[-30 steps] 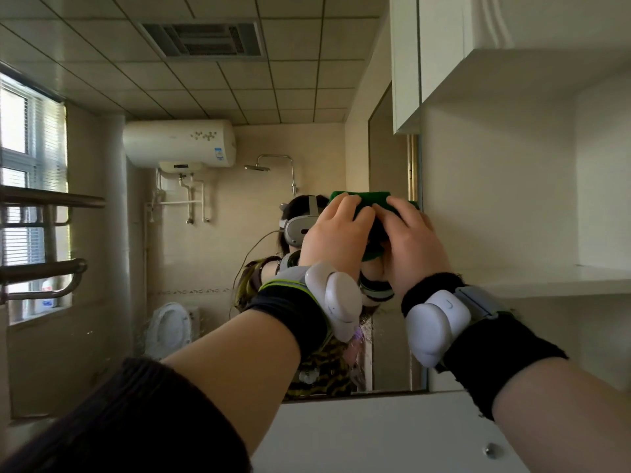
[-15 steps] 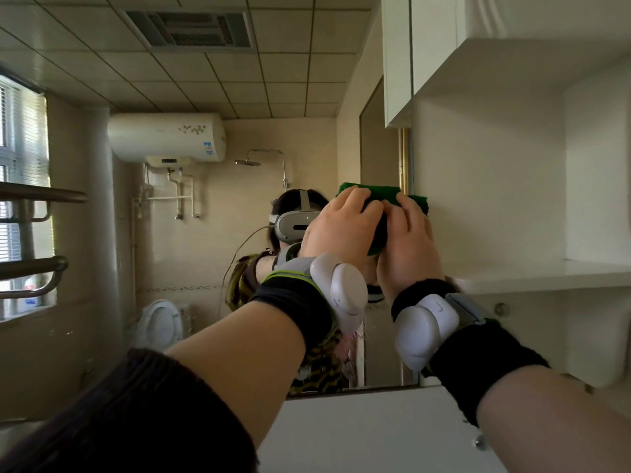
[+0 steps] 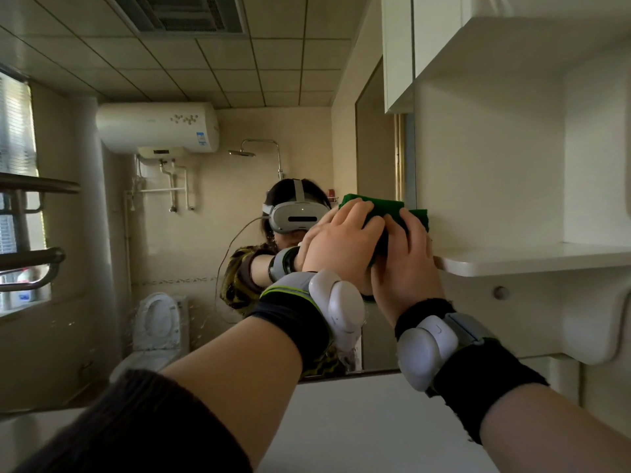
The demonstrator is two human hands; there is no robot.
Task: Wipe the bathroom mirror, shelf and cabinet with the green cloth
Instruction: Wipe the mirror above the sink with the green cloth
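Note:
The green cloth (image 3: 382,208) is folded and held up between both hands at the mirror's right edge, where the mirror (image 3: 205,233) meets the white cabinet (image 3: 485,148). My left hand (image 3: 341,244) covers the cloth's left part with fingers curled over it. My right hand (image 3: 406,264) grips its right part, thumb side toward the cabinet wall. The cloth's right corner lies against the cabinet's side panel, just above the white shelf (image 3: 532,259). Most of the cloth is hidden behind my fingers.
An upper cabinet door (image 3: 397,49) hangs above. A white ledge (image 3: 358,421) runs below the mirror. A knob (image 3: 501,292) and a rounded white fitting (image 3: 594,322) sit under the shelf. The mirror reflects a person with a headset, a water heater, a shower and a toilet.
Both hands with the cloth have shifted slightly right, from the mirror's edge onto the cabinet's side panel. The view has moved closer and tilted up a little.

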